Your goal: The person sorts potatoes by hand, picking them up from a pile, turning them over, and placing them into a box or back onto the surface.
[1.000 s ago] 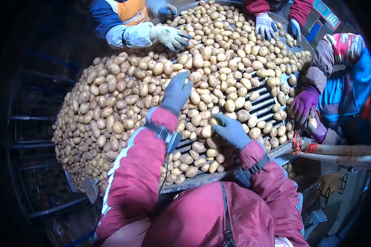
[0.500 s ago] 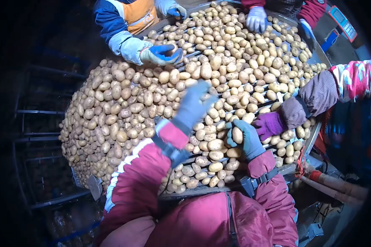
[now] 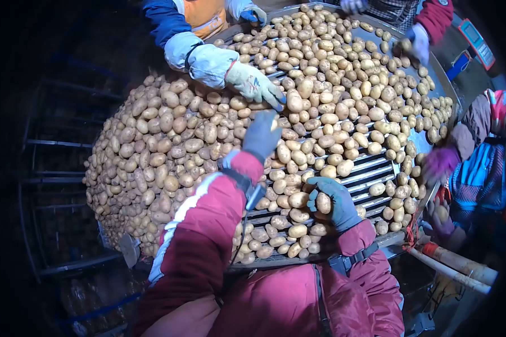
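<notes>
My right hand (image 3: 342,206), in a grey-green glove, is curled round an oval potato (image 3: 323,203) just above the slatted bars near the front edge. Farther forward, my left hand (image 3: 261,136), in a grey-blue glove, reaches into the heap of potatoes (image 3: 191,143). Its fingers are bent, and a small part of a potato (image 3: 274,124) shows between thumb and fingers. Just beyond it is another person's gloved hand (image 3: 256,86), fingers pointing towards mine.
Metal slats (image 3: 368,178) show between potatoes on the right. A purple-gloved hand (image 3: 441,163) is at the right edge, and another person's gloved hand (image 3: 419,45) works at the far right. Pipes (image 3: 461,267) jut out at lower right; dark metal railings (image 3: 59,143) stand left.
My left hand has closed its fingers near the far person's hand. My right hand still holds its potato. The purple-gloved hand has pulled back right, and more slats show there.
</notes>
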A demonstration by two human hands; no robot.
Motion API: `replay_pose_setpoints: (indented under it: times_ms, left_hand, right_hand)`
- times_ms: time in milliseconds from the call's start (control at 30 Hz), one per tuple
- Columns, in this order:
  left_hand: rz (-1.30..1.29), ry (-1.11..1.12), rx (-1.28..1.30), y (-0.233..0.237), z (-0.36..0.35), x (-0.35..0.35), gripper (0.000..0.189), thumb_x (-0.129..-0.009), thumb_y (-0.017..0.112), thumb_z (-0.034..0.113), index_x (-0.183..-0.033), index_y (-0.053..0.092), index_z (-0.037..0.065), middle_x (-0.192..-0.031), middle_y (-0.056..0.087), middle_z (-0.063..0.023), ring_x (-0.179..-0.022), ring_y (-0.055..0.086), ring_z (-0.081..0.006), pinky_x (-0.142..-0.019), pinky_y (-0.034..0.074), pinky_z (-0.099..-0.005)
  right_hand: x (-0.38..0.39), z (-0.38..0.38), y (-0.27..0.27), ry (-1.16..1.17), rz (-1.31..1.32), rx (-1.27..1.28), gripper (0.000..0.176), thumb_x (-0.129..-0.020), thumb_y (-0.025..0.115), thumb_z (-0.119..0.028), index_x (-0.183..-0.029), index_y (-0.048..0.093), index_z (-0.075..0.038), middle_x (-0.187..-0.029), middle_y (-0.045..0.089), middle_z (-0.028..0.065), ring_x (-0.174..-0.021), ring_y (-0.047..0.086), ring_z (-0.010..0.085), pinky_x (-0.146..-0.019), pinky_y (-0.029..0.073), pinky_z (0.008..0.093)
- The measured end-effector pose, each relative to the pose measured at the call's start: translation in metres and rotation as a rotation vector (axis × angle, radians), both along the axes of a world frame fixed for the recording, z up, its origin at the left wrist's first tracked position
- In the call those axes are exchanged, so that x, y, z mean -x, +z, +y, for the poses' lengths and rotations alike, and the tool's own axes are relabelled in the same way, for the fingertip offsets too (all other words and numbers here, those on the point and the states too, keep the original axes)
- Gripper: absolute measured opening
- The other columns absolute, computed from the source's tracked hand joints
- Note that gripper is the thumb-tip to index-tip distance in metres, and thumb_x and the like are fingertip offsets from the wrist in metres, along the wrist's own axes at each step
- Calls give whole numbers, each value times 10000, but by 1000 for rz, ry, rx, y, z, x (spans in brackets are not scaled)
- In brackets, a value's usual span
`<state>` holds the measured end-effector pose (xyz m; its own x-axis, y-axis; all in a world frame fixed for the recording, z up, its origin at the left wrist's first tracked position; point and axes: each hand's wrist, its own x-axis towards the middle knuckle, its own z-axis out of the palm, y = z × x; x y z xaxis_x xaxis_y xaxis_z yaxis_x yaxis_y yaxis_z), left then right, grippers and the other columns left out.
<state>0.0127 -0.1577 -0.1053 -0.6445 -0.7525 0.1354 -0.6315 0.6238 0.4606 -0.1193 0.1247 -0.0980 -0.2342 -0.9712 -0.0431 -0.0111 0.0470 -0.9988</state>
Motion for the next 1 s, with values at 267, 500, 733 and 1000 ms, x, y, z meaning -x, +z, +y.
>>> replay_pose_setpoints:
  times_ms: [267,500,733,1000]
  left_hand:
    - [227,-157,-398,19,88,-35,604,-899,742,248,-1447,524,117,-1374,584,-199,-1272,569,-339,-1079,456,-416]
    - [97,-231,-608,88,201,-58,758,-935,695,336,-1554,367,45,-1429,532,-259,-1271,568,-396,-1080,452,-446]
    - [155,-370,-460,73,231,-107,765,-934,684,389,-1532,387,14,-1434,529,-255,-1314,513,-437,-1109,417,-479]
    - [46,-291,-354,39,194,-184,585,-976,658,307,-1465,495,30,-1412,560,-232,-1315,537,-361,-1105,433,-428]
  right_hand:
    - [-25,11,-5,-6,-474,-163,340,-1016,549,-107,-1334,577,10,-1110,670,85,-973,651,148,-816,572,295]
    - [-66,6,41,-114,-1025,-311,428,-1104,420,-308,-1432,518,-50,-1312,611,87,-1143,610,162,-988,510,288]
    - [-105,32,19,-106,-1011,-273,516,-1061,494,-474,-1377,567,-72,-1228,619,63,-1077,600,163,-907,515,291]
    - [-128,80,-43,-272,-1228,-200,817,-1031,373,-655,-1426,506,47,-1250,664,213,-1077,683,336,-850,605,490]
